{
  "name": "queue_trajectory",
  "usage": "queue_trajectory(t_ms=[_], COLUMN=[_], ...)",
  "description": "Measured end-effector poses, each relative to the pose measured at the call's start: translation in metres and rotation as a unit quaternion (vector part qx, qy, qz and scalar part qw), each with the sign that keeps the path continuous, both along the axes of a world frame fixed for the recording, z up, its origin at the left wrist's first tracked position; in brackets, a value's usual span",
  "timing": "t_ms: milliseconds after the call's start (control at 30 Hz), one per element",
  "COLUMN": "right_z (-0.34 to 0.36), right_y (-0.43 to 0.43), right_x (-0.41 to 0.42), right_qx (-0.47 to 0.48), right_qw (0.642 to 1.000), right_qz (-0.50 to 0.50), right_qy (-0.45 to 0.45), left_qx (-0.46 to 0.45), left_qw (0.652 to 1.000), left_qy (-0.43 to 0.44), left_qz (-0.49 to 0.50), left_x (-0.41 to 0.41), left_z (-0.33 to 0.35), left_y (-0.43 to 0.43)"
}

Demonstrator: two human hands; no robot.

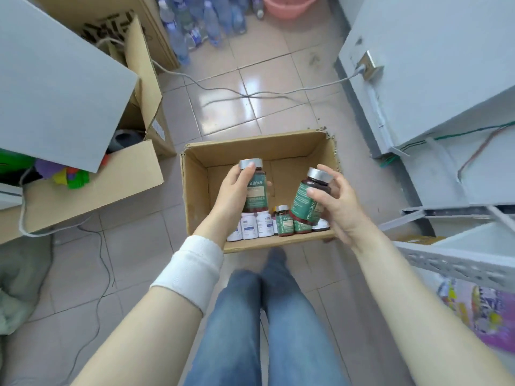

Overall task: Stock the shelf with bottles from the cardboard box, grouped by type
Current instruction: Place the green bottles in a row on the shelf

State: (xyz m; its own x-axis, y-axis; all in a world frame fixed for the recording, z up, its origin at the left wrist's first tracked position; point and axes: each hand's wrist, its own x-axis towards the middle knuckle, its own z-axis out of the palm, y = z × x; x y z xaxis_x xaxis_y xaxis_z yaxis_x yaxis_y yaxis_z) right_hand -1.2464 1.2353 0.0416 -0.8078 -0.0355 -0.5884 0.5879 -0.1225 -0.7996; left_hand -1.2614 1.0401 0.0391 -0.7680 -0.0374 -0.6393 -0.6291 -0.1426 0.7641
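An open cardboard box (195,190) stands on the tiled floor in front of my legs. My left hand (232,190) grips an upright brown bottle (256,196) with a green label and silver cap, held above the box. My right hand (337,207) holds a second green-label bottle (306,204), tilted to the left. Inside the box, along its near wall, stand white bottles (256,225) on the left and smaller green-label bottles (284,222) on the right. The grey metal shelf (451,263) rises at the right.
A larger open cardboard box (92,185) with colourful items sits at the left. Grey cables (250,94) run across the floor to a wall socket (370,65). Water bottles (195,26) and a pink basin (289,5) stand at the far end.
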Motion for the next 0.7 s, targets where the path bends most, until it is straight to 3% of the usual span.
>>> queue_trajectory(t_ms=[133, 367, 700], right_z=[0.07, 0.168, 0.303], right_y=[0.013, 0.02, 0.076], right_x=[0.065, 0.211, 0.439], right_qx=[-0.059, -0.213, -0.083], right_qw=[0.987, 0.899, 0.866], right_qz=[-0.143, -0.356, -0.415], right_qy=[0.035, 0.141, 0.267], left_qx=[0.049, 0.131, 0.209], left_qw=[0.994, 0.954, 0.865], left_qy=[0.072, 0.165, 0.277], left_qz=[-0.06, -0.215, -0.363], left_x=[0.017, 0.109, 0.309], left_z=[0.077, 0.196, 0.343], left_y=[0.031, 0.095, 0.211])
